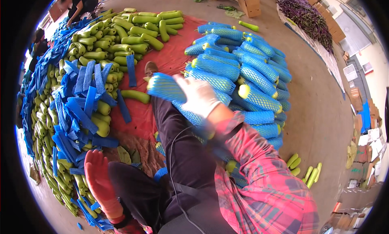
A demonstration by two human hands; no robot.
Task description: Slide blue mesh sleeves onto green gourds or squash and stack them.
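Note:
My right hand [197, 95], in a pale glove, is closed around a long green gourd in a blue foam net sleeve [165, 87], held above my thigh and beside the netted pile. My left hand [98, 179], in a reddish glove, is raised with its palm visible and nothing in it, next to my knee. Loose blue foam net sleeves [80, 109] lie over the heap of bare green gourds [121, 45] on the left. One bare gourd [135, 96] rests on the red sheet [170, 42]. Netted gourds [215, 67] are stacked to the right.
Two people [82, 6] work at the upper left, partly hidden. A third person's arm reaches to an open cardboard box [249, 4]. Loose gourds [311, 175] lie on the floor at right. Purple-leaved vegetables [307, 18] are heaped at upper right. A cable [171, 161] crosses my leg.

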